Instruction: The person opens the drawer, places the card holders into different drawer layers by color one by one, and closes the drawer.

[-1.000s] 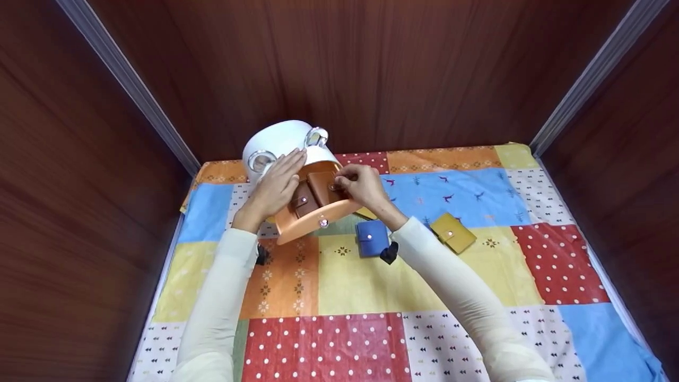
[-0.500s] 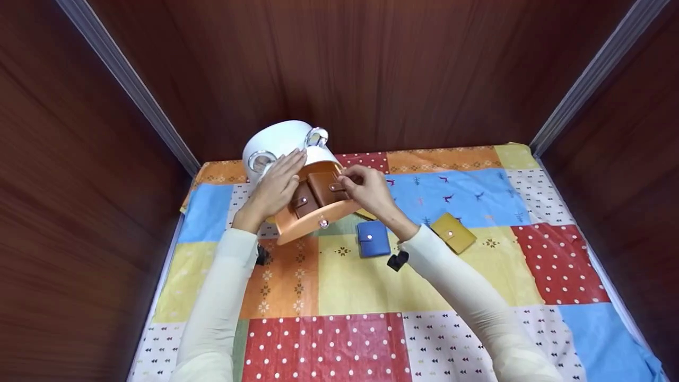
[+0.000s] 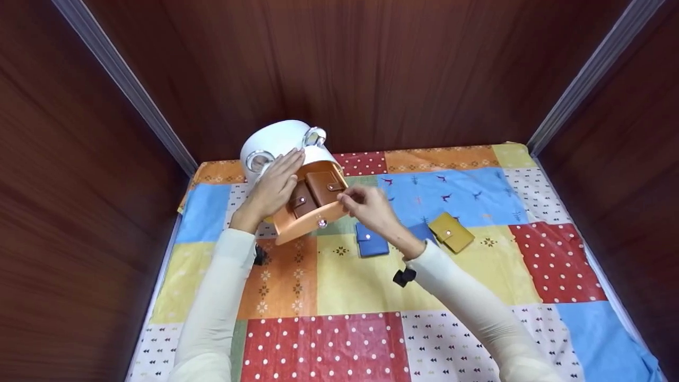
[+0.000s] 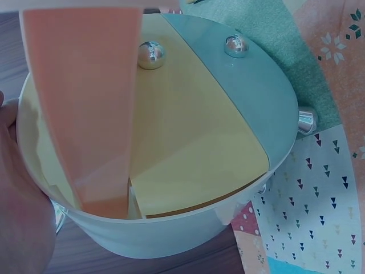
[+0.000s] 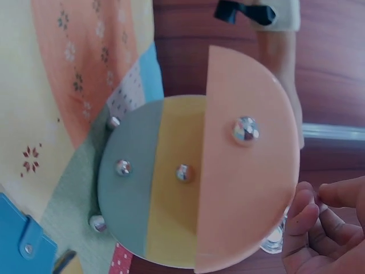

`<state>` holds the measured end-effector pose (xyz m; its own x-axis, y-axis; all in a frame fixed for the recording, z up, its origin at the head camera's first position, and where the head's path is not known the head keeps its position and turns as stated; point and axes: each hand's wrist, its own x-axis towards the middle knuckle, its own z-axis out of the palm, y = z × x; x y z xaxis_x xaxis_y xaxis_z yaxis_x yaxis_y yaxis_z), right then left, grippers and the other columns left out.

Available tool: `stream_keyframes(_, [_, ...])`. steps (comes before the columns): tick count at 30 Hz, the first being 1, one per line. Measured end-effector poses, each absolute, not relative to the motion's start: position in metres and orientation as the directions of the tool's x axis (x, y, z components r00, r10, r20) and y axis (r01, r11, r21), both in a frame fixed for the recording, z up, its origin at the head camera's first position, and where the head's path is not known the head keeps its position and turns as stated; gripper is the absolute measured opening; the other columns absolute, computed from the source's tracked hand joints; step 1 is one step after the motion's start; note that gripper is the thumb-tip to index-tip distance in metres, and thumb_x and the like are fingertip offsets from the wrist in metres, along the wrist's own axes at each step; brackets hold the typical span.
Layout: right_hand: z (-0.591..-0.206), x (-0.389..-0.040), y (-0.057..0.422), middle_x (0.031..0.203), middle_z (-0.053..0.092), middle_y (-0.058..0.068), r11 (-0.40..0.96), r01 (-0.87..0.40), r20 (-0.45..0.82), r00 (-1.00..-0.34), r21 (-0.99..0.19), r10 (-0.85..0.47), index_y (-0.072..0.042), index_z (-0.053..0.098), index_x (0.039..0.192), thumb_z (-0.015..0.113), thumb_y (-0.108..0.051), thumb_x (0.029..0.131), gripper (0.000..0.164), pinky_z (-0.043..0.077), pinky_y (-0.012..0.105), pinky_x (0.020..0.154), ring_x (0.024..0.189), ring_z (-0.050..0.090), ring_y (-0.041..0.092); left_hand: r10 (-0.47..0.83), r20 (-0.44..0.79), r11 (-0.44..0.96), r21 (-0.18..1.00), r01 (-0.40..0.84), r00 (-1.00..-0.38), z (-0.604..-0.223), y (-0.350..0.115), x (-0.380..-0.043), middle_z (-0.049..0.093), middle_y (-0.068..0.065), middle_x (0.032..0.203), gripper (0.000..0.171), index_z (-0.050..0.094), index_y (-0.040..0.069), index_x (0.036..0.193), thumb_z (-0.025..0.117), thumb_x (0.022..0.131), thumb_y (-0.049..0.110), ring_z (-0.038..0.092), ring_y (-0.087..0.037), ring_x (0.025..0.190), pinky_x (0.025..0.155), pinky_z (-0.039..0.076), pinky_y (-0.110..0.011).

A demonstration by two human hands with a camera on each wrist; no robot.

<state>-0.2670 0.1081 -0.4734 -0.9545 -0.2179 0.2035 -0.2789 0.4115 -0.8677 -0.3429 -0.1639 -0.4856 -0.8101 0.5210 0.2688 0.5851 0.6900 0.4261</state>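
A white round-bodied drawer box (image 3: 277,139) stands tilted toward me in the head view, its orange top drawer (image 3: 310,225) pulled out. Inside lie two brown snap wallets side by side, a lighter one (image 3: 322,185) and a darker one (image 3: 300,204). My left hand (image 3: 269,193) rests with straight fingers on the box's top front edge, over the drawer's left side. At the drawer's right front corner is my right hand (image 3: 374,209), fingers loosely bent, fingertips right at the rim. The right wrist view shows these fingers (image 5: 302,214) beside the orange front, with nothing between them.
Under the orange drawer are a yellow drawer (image 5: 177,211) and a grey-green drawer (image 5: 128,194), both pushed in. A blue wallet (image 3: 372,243), another blue item (image 3: 423,232) and a mustard wallet (image 3: 451,233) lie right on the patchwork cloth (image 3: 360,286). Wooden walls (image 3: 339,79) enclose the table.
My right hand has left the lighter brown wallet's snap strap and moved toward me to the drawer's front corner. My left hand stays put on the box.
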Motion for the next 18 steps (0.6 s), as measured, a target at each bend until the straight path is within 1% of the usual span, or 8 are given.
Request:
stream_keyframes(4, [-0.484, -0.261, 0.105, 0.080, 0.077, 0.011, 0.423, -0.276, 0.190, -0.953, -0.863, -0.235, -0.003, 0.079, 0.099, 0.070, -0.017, 0.104, 0.017, 0.054, 0.019, 0.054, 0.062, 0.064, 0.009, 0.525, 0.270, 0.684, 0.430, 0.589, -0.807, -0.485, -0.164, -0.343, 0.023, -0.005, 0.179, 0.056, 0.027, 0.010, 0.169, 0.033, 0.114, 0.020, 0.017, -0.026, 0.167, 0.139, 0.007, -0.042])
stream_keyframes(8, [-0.494, -0.256, 0.101, 0.077, 0.075, 0.007, 0.450, -0.273, 0.170, -0.951, -0.850, -0.257, -0.005, 0.079, 0.099, 0.070, -0.020, 0.104, 0.018, 0.048, 0.018, 0.050, 0.062, 0.061, 0.008, 0.532, 0.268, 0.680, 0.430, 0.594, -0.803, -0.485, -0.164, -0.344, 0.022, -0.006, 0.179, 0.056, 0.027, 0.010, 0.169, 0.033, 0.114, 0.019, 0.017, -0.026, 0.167, 0.139, 0.007, -0.042])
stream_keyframes(11, [-0.501, -0.252, 0.097, 0.078, 0.074, 0.003, 0.499, -0.286, 0.166, -0.948, -0.818, -0.271, -0.008, 0.080, 0.097, 0.072, -0.025, 0.104, 0.021, 0.046, 0.018, 0.051, 0.061, 0.060, 0.007, 0.532, 0.259, 0.679, 0.438, 0.589, -0.806, -0.484, -0.165, -0.343, 0.021, -0.005, 0.179, 0.056, 0.027, 0.010, 0.169, 0.032, 0.114, 0.020, 0.016, -0.025, 0.168, 0.139, 0.006, -0.041])
stream_keyframes(14, [-0.506, -0.249, 0.092, 0.078, 0.074, 0.000, 0.531, -0.301, 0.163, -0.943, -0.792, -0.291, -0.009, 0.080, 0.095, 0.072, -0.029, 0.103, 0.023, 0.048, 0.019, 0.053, 0.062, 0.060, 0.006, 0.529, 0.250, 0.680, 0.447, 0.582, -0.811, -0.482, -0.165, -0.343, 0.021, -0.004, 0.179, 0.056, 0.027, 0.010, 0.169, 0.031, 0.114, 0.021, 0.016, -0.024, 0.168, 0.139, 0.006, -0.041])
stream_keyframes(18, [-0.514, -0.244, 0.086, 0.077, 0.074, 0.003, 0.523, -0.289, 0.131, -0.939, -0.802, -0.317, -0.008, 0.080, 0.097, 0.070, -0.032, 0.105, 0.027, 0.046, 0.020, 0.052, 0.061, 0.058, 0.007, 0.525, 0.238, 0.686, 0.449, 0.572, -0.817, -0.480, -0.165, -0.342, 0.021, -0.003, 0.179, 0.056, 0.027, 0.012, 0.169, 0.031, 0.114, 0.022, 0.016, -0.024, 0.168, 0.139, 0.006, -0.041])
